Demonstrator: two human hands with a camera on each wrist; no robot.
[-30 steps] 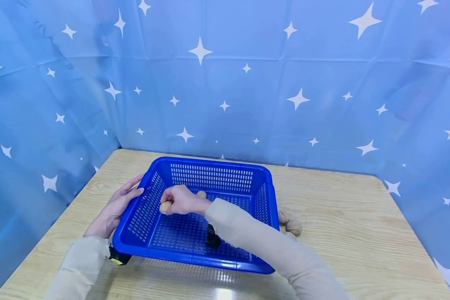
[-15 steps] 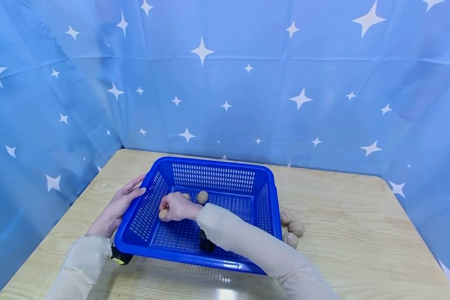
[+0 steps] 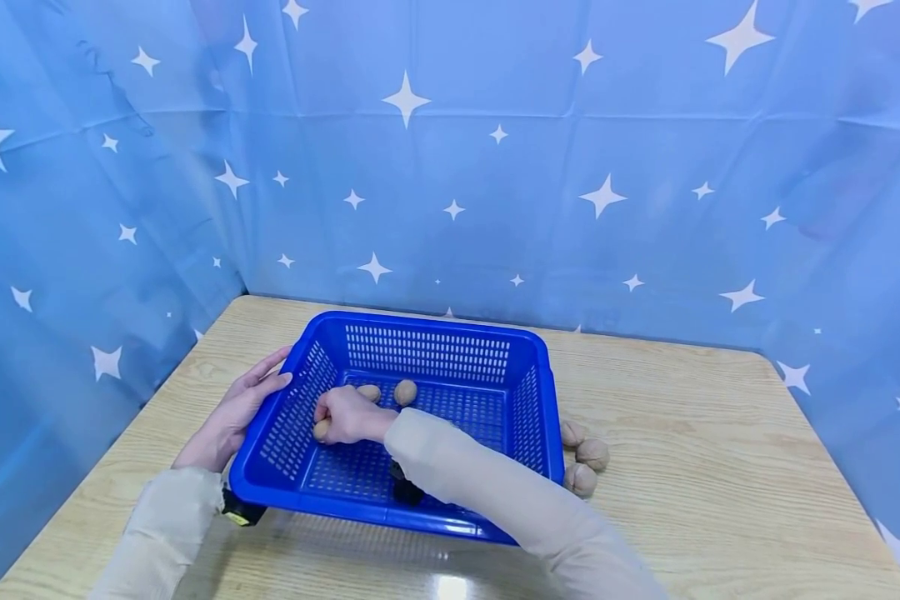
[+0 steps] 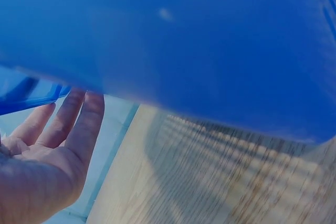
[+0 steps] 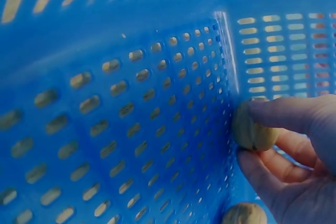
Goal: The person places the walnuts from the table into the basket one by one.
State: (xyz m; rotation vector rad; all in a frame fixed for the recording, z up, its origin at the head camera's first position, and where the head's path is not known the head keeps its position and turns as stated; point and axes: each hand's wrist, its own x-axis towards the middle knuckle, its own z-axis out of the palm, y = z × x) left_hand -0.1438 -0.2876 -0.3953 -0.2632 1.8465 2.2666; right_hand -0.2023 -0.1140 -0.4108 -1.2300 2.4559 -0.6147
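Note:
A blue plastic basket (image 3: 450, 325) with slotted walls and floor rests over the wooden table. My left hand (image 3: 232, 412) holds its left side, thumb at the rim and fingers along the outside; in the left wrist view those fingers (image 4: 86, 124) reach up under the rim. Inside the basket, my right hand (image 3: 347, 414) pinches a walnut (image 5: 252, 127) between thumb and fingers, low by the left wall. Two more walnuts lie on the basket floor beyond that hand, one (image 3: 369, 392) close to it and another (image 3: 405, 392) farther right.
Outside the basket's right wall, several walnuts (image 3: 592, 454) lie together on the wooden table (image 3: 682, 433). A blue curtain (image 3: 495, 183) with white stars hangs behind and at the sides. The right forearm crosses the basket's near rim.
My right hand has gone lower and slightly toward me with the walnut, baring the two walnuts behind it. The left hand keeps its hold on the basket.

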